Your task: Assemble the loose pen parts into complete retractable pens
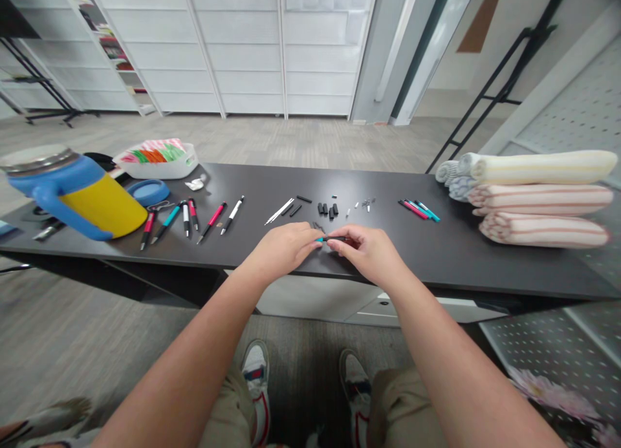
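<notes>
Near the front edge of the dark tabletop, my left hand [292, 249] is closed around the teal end of a pen [320, 239]. My right hand [367, 249] pinches the pen's dark end between thumb and fingers, close beside the left. Much of the pen is hidden by my fingers. Just beyond them lie short black tubes [328, 209], thin white refills [280, 211], black sticks [295, 210] and tiny metal and clear pieces [368, 206]. Several assembled pens [211, 223] in red, teal and white lie to the left. A few slim red and teal barrels [420, 209] rest on the right.
A blue and yellow mug [99, 202] stands at the left, near its blue lid [148, 192] and a white basket [165, 168] of colourful packets. Rolled striped towels [543, 199] are stacked at the right end of the desk [466, 254]. Crumpled white tissue [196, 183] lies behind the pens.
</notes>
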The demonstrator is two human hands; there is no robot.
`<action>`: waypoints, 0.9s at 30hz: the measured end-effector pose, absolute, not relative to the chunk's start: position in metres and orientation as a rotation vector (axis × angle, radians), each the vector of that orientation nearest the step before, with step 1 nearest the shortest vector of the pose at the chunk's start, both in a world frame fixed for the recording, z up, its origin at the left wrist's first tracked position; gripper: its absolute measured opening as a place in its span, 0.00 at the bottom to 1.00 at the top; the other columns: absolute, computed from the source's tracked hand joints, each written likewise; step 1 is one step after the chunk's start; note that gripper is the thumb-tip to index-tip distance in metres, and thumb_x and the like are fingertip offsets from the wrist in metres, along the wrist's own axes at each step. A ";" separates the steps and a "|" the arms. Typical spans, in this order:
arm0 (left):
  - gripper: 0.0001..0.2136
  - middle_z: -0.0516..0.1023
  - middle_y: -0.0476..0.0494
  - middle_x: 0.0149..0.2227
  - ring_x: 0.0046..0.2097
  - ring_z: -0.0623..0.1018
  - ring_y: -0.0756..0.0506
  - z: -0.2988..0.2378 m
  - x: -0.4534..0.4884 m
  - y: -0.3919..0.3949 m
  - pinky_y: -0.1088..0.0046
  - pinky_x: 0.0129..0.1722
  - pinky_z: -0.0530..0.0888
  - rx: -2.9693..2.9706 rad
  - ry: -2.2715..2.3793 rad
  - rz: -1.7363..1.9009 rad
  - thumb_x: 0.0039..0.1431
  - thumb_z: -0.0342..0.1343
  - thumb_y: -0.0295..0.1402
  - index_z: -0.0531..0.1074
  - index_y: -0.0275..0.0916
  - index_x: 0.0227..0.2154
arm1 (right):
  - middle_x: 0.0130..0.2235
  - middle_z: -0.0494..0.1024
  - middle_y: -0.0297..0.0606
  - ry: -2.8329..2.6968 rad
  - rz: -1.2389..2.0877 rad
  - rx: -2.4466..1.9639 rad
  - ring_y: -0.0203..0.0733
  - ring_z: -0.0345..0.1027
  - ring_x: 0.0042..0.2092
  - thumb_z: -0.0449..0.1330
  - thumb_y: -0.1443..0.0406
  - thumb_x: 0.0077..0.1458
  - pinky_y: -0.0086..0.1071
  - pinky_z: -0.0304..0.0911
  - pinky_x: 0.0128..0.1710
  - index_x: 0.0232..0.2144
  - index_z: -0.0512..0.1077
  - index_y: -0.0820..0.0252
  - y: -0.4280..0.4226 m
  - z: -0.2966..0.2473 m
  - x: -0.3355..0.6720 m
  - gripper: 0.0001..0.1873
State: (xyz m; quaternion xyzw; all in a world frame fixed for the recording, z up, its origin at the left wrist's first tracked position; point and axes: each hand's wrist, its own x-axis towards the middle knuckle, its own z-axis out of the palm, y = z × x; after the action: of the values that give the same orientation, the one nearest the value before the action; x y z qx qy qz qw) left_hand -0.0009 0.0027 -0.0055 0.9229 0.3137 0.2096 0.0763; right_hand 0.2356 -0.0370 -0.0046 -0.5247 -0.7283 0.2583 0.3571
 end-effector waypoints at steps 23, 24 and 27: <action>0.11 0.80 0.42 0.45 0.49 0.79 0.42 -0.007 0.001 0.004 0.65 0.50 0.74 2.773 0.938 0.646 0.74 0.50 0.36 0.75 0.41 0.51 | 0.36 0.83 0.34 -1.933 0.655 -1.289 0.38 0.74 0.33 0.63 0.57 0.63 0.31 0.64 0.34 0.40 0.75 0.55 -0.037 -0.005 0.232 0.08; 0.11 0.80 0.42 0.45 0.49 0.79 0.42 -0.006 0.002 0.004 0.64 0.50 0.74 2.772 0.924 0.645 0.74 0.50 0.36 0.75 0.41 0.51 | 0.35 0.83 0.34 -1.936 0.647 -1.302 0.38 0.74 0.32 0.63 0.57 0.64 0.31 0.63 0.34 0.40 0.76 0.55 -0.038 -0.004 0.232 0.09; 0.12 0.80 0.41 0.45 0.49 0.79 0.41 -0.003 0.003 0.001 0.64 0.50 0.74 2.773 0.889 0.639 0.74 0.48 0.37 0.75 0.39 0.50 | 0.32 0.83 0.33 -1.965 0.601 -1.351 0.38 0.73 0.31 0.60 0.56 0.66 0.31 0.62 0.33 0.37 0.77 0.55 -0.038 -0.001 0.230 0.11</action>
State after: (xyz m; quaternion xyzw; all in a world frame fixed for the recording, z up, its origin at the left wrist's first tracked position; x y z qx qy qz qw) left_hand 0.0027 0.0006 -0.0031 0.9271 0.2973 0.2136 0.0799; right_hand 0.2304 -0.0385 -0.0011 -0.5176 -0.7529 0.2302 0.3350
